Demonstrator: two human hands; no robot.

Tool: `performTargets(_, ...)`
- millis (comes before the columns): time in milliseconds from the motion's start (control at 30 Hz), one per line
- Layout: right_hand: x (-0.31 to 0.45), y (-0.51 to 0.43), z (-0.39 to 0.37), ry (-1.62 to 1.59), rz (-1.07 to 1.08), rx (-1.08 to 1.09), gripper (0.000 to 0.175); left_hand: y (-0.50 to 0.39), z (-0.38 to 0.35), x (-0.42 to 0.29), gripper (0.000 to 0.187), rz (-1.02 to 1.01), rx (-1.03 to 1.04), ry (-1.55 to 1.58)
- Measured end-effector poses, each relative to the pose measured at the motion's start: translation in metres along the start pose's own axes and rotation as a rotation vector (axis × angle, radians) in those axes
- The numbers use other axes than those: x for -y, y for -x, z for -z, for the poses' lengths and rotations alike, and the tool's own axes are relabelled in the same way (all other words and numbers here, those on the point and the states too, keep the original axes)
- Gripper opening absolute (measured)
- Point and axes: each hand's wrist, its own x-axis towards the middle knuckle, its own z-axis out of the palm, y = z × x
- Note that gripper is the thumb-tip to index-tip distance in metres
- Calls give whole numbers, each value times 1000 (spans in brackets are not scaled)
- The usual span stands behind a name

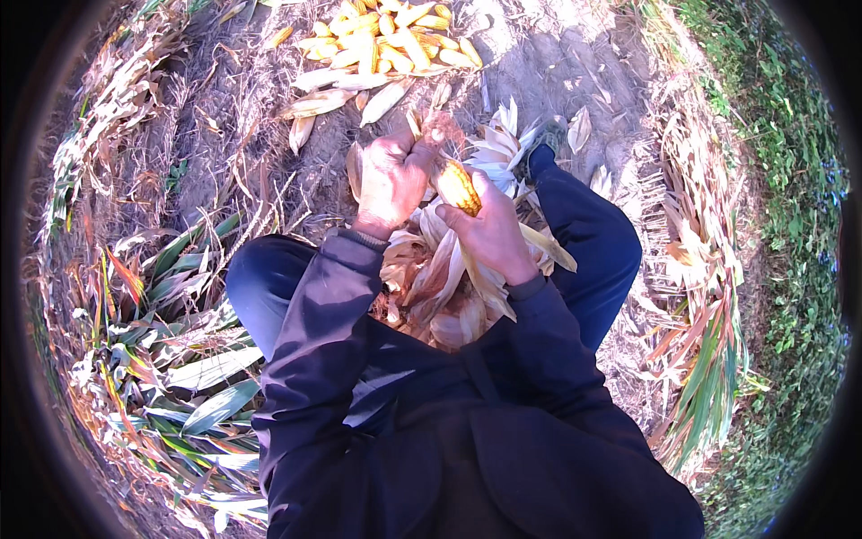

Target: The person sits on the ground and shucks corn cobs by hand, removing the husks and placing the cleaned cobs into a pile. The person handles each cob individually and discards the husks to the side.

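My right hand (pixel 495 226) grips a yellow ear of corn (pixel 458 187), its thumb across the near end of the bared kernels. At the ear's far end, my left hand (pixel 396 176) is closed on dry husk and brown corn silk (pixel 444 128). Part of the ear is still wrapped in pale husk, and my fingers hide some of it. Below both hands, loose dry husks (pixel 438 283) lie heaped between my legs. Pale peeled-back husks (pixel 502 151) spread out beside my right foot.
Husked yellow corn ears (pixel 377 40) form a pile ahead, with several ears in husk (pixel 320 104) before it. Cut corn stalks and leaves (pixel 202 377) lie at my left. A row of dry stalks (pixel 704 269) runs along the right, beside green plants (pixel 794 269).
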Motion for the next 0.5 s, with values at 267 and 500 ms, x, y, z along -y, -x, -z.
performTargets(267,10,0,-42,-1137,-141,15,53,6,-12,-8,17,363,28,1164)
performTargets(500,-17,-18,-22,-1535,-470,-341,51,18,-13,-9,19,298,269,1455)
